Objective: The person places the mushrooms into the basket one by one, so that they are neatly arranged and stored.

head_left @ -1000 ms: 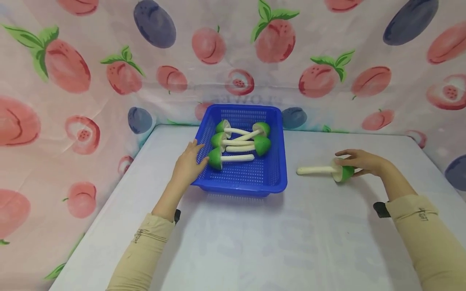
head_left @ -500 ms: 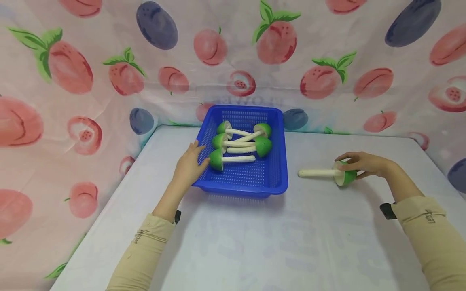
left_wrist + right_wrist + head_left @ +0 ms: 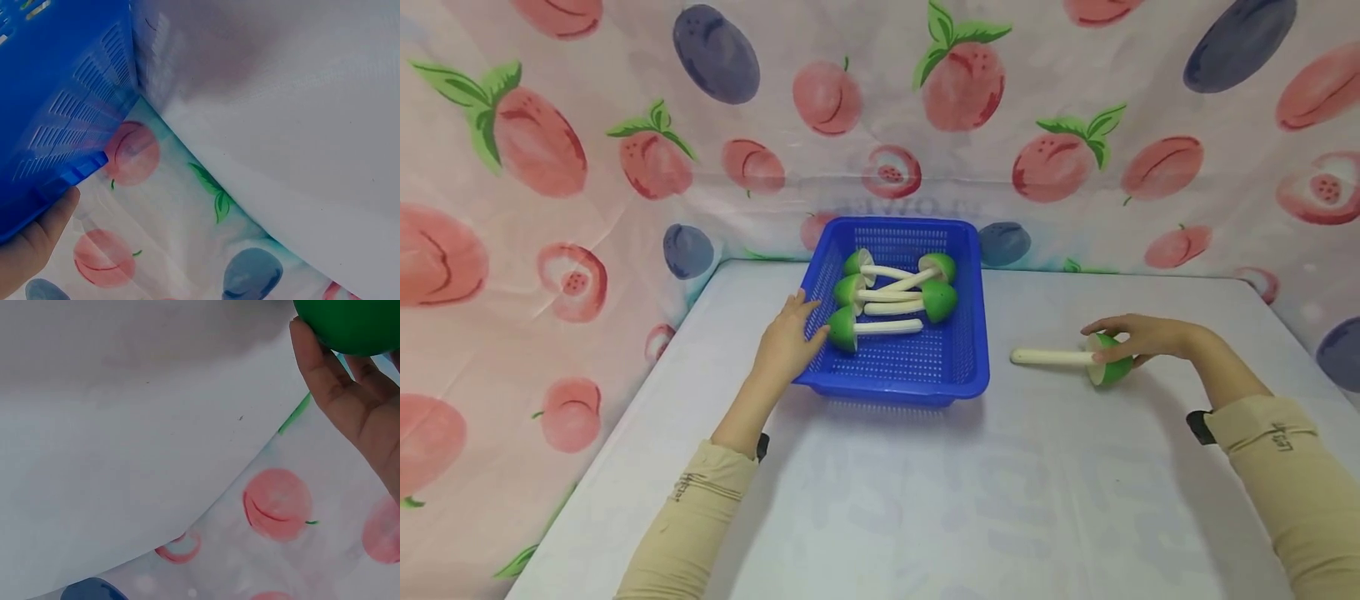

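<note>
On the right side of the table, my right hand (image 3: 1153, 336) holds a toy mushroom (image 3: 1052, 357) by its green cap, thumb in front and fingers behind. The white stem points left toward the basket. In the right wrist view the fingers (image 3: 340, 394) curve under the green cap (image 3: 356, 325). My left hand (image 3: 784, 343) grips the left rim of a blue plastic basket (image 3: 895, 388), its thumb over the inner side. Inside the basket lie several more green-capped mushrooms (image 3: 887, 327), piled toward the back and left. The left wrist view shows one finger (image 3: 59, 212) along the basket's rim (image 3: 75, 175).
The white table (image 3: 910, 500) reaches back to a fruit-printed cloth (image 3: 760, 217) hanging behind and at the sides. The basket stands near the table's back edge. A stretch of table separates the basket from the held mushroom.
The right hand's thumb has come round to the front of the mushroom's cap. The mushroom has shifted slightly toward me. The left hand and basket have stayed put.
</note>
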The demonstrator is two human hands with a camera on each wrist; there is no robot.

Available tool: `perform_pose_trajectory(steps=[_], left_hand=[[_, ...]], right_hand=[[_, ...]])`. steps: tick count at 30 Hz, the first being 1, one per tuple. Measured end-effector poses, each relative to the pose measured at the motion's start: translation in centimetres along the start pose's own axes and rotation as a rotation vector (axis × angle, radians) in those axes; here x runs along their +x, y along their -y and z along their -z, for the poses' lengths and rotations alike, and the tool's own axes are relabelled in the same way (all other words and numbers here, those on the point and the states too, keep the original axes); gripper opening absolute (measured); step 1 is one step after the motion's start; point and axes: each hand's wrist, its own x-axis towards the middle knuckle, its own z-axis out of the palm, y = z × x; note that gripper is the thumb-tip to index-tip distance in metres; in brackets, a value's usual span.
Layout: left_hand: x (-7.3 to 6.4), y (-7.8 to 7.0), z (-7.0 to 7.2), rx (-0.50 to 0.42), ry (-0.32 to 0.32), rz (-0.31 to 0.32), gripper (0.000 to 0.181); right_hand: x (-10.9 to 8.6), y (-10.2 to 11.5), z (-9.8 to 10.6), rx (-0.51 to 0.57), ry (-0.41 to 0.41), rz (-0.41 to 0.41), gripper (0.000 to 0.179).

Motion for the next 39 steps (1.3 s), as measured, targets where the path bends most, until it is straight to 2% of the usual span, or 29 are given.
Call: perform_pose_trajectory(steps=[7,14,21,27,39], left_hand=[[-0.3,-0.2,0.1,-0.004,-0.029,-0.015,0.049],[-0.2,0.0,0.2,0.006,-0.007,0.001,0.051],[-0.3,-0.1,0.3,0.015,-0.005,0.005,0.050],[-0.3,-0.2,0.2,0.012,0.001,-0.004,0.050],[0.1,0.0,0.1,0.003,-0.003,-0.007,0.050]], right_hand=[[0.0,0.4,-0.1,-0.051,0.010,0.004,0.068],[-0.1,0.9,-0.4,-0.073,0.003,0.012,0.066],[-0.5,0.8,-0.7,-0.150,-0.072,0.086,0.061],[-0.9,1.1,-0.8,-0.145,-0.107,0.133,0.059],[-1.1,1.9,-0.8,-0.151,-0.225,0.144,0.060]])
